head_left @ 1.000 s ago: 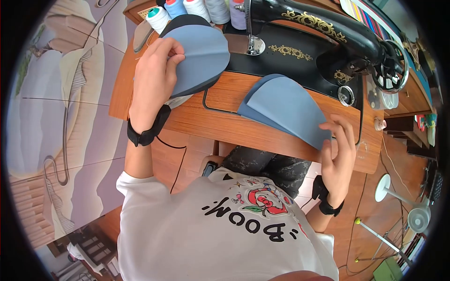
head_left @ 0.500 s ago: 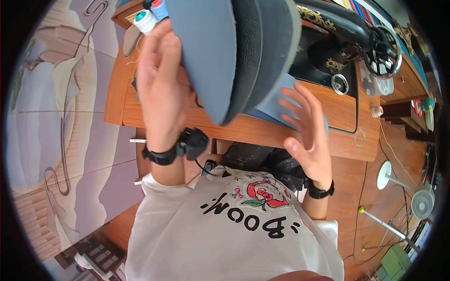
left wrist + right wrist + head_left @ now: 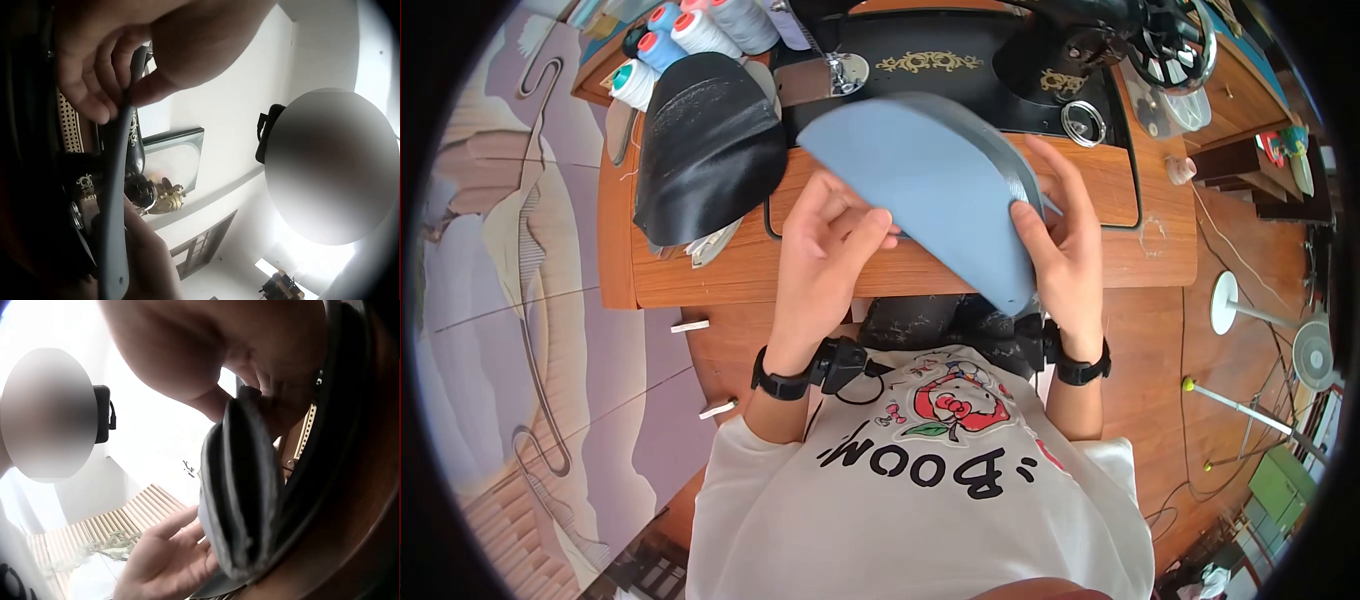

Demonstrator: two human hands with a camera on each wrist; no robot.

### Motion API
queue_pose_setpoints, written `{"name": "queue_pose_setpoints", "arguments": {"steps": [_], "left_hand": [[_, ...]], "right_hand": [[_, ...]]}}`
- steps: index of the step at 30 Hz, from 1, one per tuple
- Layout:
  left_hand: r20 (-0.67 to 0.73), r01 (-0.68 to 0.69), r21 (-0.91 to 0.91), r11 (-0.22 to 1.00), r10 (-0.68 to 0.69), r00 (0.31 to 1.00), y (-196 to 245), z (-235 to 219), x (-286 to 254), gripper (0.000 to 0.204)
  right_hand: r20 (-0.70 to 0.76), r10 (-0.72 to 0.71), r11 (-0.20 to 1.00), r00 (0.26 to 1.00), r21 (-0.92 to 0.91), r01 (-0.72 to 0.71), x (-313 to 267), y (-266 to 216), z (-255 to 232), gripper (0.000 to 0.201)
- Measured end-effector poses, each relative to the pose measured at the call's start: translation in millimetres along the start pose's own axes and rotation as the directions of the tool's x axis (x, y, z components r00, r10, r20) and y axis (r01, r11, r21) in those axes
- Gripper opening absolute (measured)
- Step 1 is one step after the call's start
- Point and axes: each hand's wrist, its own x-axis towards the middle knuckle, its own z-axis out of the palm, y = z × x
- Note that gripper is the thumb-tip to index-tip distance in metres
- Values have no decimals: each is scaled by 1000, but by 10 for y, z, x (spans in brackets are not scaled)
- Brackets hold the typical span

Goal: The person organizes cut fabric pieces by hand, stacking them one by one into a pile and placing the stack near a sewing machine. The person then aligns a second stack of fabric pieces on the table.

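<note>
Sheet: layered blue-grey half-oval [image 3: 925, 175], held up over brown wooden bench [image 3: 1140, 266].
Left hand [image 3: 828, 240]: at its eight o'clock, pinching the edge.
Right hand [image 3: 1065, 250]: four o'clock, gripping, thumb on near face.
Black leathery oval [image 3: 710, 150]: nine o'clock, on bench.

The head view looks forward and steeply down over the white T-shirt [image 3: 920, 490], far enough back to take in the wooden sewing table [image 3: 640, 270] and part of the black sewing machine [image 3: 1065, 60]. The left wrist view sits close to the left hand [image 3: 820, 260], seeing the blue-grey panel [image 3: 920, 180] edge-on, with the right hand [image 3: 1068, 265] beyond and a pale wall [image 3: 231, 94] behind. The right wrist view, equally near, faces the panel's layered edge, the left hand beyond. All three share panel and hands; both wrist views catch the person's blurred head [image 3: 331, 165].
</note>
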Motion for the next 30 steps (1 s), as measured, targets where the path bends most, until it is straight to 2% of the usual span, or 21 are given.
{"name": "queue_pose_setpoints", "arguments": {"steps": [1,2,3,4,5,6,7,8,10,12,14,15,18,22,25,27,30], "left_hand": [[13,50,27,998,-51,999,24,-10,-21,12],[24,57,26,998,-58,998,31,-66,-31,12],[62,134,134,982,-143,988,37,-153,-37,11],[90,202,243,949,-229,969,32,-228,-37,11],[96,204,244,948,-233,968,-11,-300,-32,11],[20,66,348,935,-78,997,-61,-361,-14,13],[-37,-62,456,888,88,995,-90,-392,7,14],[-35,-60,455,888,85,996,-97,-400,28,14],[-199,-28,583,812,176,964,-26,-333,95,19],[-197,-37,626,779,204,959,-14,-257,157,26],[-135,21,721,692,112,984,-7,-179,214,28],[-105,-12,761,648,142,984,-57,-171,242,32],[-96,-29,810,586,181,979,-62,-129,285,29],[-117,-10,789,614,167,979,-44,-120,248,27],[-122,-15,729,684,152,981,-30,-142,198,21],[-73,-58,642,765,137,988,-23,-168,172,17],[-23,-83,573,815,117,993,-130,-288,161,16]], "right_hand": [[-29,-73,990,997,-125,69,37,7,-11,44],[-41,-68,990,997,-126,62,76,-6,-56,44],[37,-132,930,991,-342,137,118,-36,-132,41],[130,-174,818,976,-533,217,152,-60,-193,39],[155,-153,809,976,-548,213,174,-69,-222,38],[148,-150,810,977,-548,208,194,-61,-253,38],[192,-132,774,972,-593,222,213,-51,-284,37],[237,-110,735,965,-635,239,218,-44,-297,36],[202,-131,725,971,-648,233,177,-31,-272,35],[173,-157,712,972,-662,233,127,-9,-236,34],[88,-188,670,978,-717,193,79,15,-209,33],[87,-189,666,978,-721,193,63,2,-195,33],[11,-141,648,990,-755,100,32,-6,-169,30],[-44,-139,636,989,-769,55,54,9,-157,24],[-56,-128,646,990,-762,40,75,4,-168,22],[-55,-130,645,990,-763,42,84,0,-186,21],[-47,-89,669,995,-743,25,105,-10,-209,21]]}}
